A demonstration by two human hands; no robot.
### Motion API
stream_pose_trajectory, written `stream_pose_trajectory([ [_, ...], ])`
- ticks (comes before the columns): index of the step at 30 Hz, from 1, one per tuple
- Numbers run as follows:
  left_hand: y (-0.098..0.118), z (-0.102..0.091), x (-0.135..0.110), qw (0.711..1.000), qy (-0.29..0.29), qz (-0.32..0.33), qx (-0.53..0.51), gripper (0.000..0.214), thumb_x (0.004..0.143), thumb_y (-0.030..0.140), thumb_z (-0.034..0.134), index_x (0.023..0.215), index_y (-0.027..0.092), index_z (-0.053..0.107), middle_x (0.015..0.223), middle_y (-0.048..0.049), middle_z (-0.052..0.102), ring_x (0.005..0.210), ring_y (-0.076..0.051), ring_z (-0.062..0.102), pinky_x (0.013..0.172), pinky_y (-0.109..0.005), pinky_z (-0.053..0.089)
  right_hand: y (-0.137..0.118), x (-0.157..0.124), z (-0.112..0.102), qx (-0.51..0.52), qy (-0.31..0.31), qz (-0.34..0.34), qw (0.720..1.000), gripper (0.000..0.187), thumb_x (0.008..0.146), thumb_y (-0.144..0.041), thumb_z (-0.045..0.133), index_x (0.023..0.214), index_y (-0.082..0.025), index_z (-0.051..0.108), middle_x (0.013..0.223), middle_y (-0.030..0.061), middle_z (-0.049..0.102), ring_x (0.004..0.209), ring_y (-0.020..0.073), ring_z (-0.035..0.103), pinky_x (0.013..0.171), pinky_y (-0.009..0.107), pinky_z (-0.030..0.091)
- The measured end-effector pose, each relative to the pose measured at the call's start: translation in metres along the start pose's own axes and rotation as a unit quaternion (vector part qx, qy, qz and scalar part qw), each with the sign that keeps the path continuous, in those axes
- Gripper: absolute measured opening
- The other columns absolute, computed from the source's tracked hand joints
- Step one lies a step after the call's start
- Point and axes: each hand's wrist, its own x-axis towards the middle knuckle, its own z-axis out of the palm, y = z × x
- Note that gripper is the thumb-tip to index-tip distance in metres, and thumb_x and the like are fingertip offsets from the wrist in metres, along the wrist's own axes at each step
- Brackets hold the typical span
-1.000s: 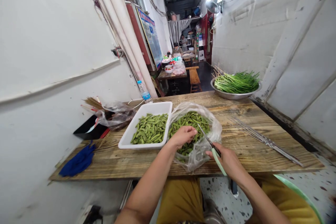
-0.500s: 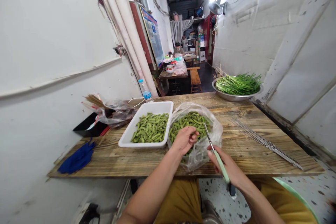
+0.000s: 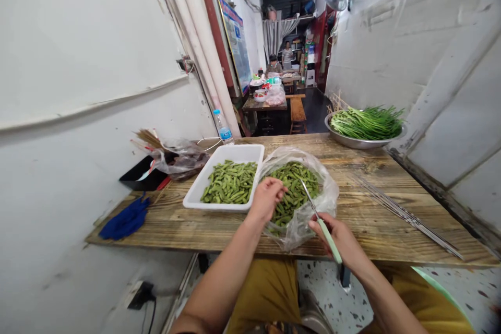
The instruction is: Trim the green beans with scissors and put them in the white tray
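Note:
Green-handled scissors (image 3: 327, 239) rest in my right hand (image 3: 341, 240), which is closed around them, their narrow blades pointing up and away over the bag. My left hand (image 3: 266, 199) is over the left edge of a clear plastic bag (image 3: 326, 195), fingers pinched together; whatever is between the fingertips is too small to make out. Green edamame pods (image 3: 293, 188) fill the opened bag. Directly left of it stands a white plastic tray (image 3: 191, 199) with more edamame pods (image 3: 230, 182) inside.
Metal skewers (image 3: 410, 219) lie on the wooden table (image 3: 176, 232) at right. A steel basin (image 3: 364, 142) of green chives stands at the far right corner. Left are a blue cloth (image 3: 124, 222), a black box (image 3: 136, 176) and a water bottle (image 3: 224, 131). Two people are in the background.
My left hand has moved left across the bag, toward the tray. My right hand keeps the scissors in nearly the same place. The camera view has shifted slightly.

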Motion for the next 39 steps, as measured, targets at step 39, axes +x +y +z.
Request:
stream_pose_trajectory([
  [39, -0.019, 0.008, -0.007, 0.972, -0.207, 0.039, 0.103, 0.027, 0.071, 0.038, 0.063, 0.074, 0.012, 0.065, 0.065, -0.0016, 0.064, 0.060, -0.011, 0.052, 0.063, -0.022, 0.038, -0.016, -0.007, -0.014, -0.274, -0.017, -0.044, 0.961, 0.050, 0.082, -0.048, 0.046, 0.121, -0.017, 0.050, 0.107, 0.0148, 0.064, 0.095, 0.0281, 0.061, 0.077, 0.033, 0.045],
])
